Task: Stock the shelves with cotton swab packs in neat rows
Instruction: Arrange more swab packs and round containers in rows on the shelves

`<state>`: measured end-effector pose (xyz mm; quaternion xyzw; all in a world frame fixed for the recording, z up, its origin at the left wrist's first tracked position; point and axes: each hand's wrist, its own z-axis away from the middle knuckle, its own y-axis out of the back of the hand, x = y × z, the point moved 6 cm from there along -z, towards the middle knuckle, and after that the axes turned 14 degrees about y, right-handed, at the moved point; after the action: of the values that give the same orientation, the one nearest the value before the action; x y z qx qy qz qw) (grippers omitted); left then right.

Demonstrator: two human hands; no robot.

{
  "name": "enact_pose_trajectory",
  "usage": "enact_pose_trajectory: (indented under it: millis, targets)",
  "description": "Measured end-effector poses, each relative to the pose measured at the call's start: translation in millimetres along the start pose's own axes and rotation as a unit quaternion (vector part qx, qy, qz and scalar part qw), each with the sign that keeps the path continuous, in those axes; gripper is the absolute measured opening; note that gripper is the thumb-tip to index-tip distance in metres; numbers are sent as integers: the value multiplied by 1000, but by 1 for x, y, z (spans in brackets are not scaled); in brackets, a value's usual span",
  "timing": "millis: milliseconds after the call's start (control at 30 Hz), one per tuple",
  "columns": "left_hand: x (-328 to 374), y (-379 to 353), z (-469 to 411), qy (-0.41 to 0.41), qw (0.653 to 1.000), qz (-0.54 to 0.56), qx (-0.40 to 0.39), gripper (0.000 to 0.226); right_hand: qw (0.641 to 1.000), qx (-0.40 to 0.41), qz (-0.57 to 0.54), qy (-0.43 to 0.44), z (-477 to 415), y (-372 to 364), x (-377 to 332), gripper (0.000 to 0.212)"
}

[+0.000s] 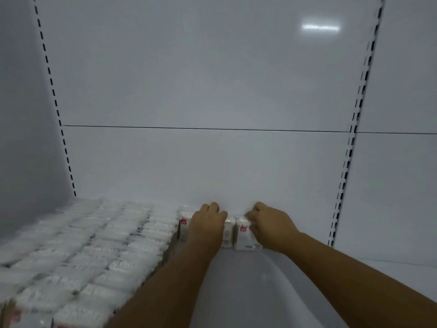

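Clear packs of white cotton swabs stand in tight rows (94, 245) across the left half of the white shelf (260, 292). At the back wall, a few upright cotton swab packs (246, 237) with white labels and small red marks stand side by side. My left hand (207, 226) lies over the top of the left packs, its fingers curled down behind them. My right hand (269, 223) grips the top of the rightmost pack. Both forearms reach in from the lower right.
The white back panel (212, 91) rises straight behind the packs. Slotted uprights run at the left (54, 102) and right (354, 129). A side wall (21, 138) closes the left end. Bare shelf extends right of my hands.
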<state>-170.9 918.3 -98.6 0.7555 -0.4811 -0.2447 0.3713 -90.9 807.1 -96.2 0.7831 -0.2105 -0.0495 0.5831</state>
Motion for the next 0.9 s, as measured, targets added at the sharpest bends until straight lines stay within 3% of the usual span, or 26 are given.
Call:
enact_pose_trajectory:
  millis: [133,233,367,467,533,700,900]
  targets:
    - [0,-8,1,6,998,-6,-70,47,998,42,-42,1,16,16,2,47]
    - [-1,12,2,-11,997,66,-37,47,999,44,29,10,47,44,20,47]
    - [42,59,-22,-94,979,181,-10,44,983,-86,158,-30,113,85,64,56]
    - [115,66,-43,-143,949,162,-229,60,946,-232,183,-132,176,109,100,71]
    - [164,72,-51,-177,919,113,-333,69,933,-259,159,-194,220,124,112,76]
    - [278,114,-45,-253,918,110,-283,67,917,-276,143,-248,322,155,120,77]
    - [419,131,35,-319,899,117,-277,65,902,-268,142,-308,445,194,145,77]
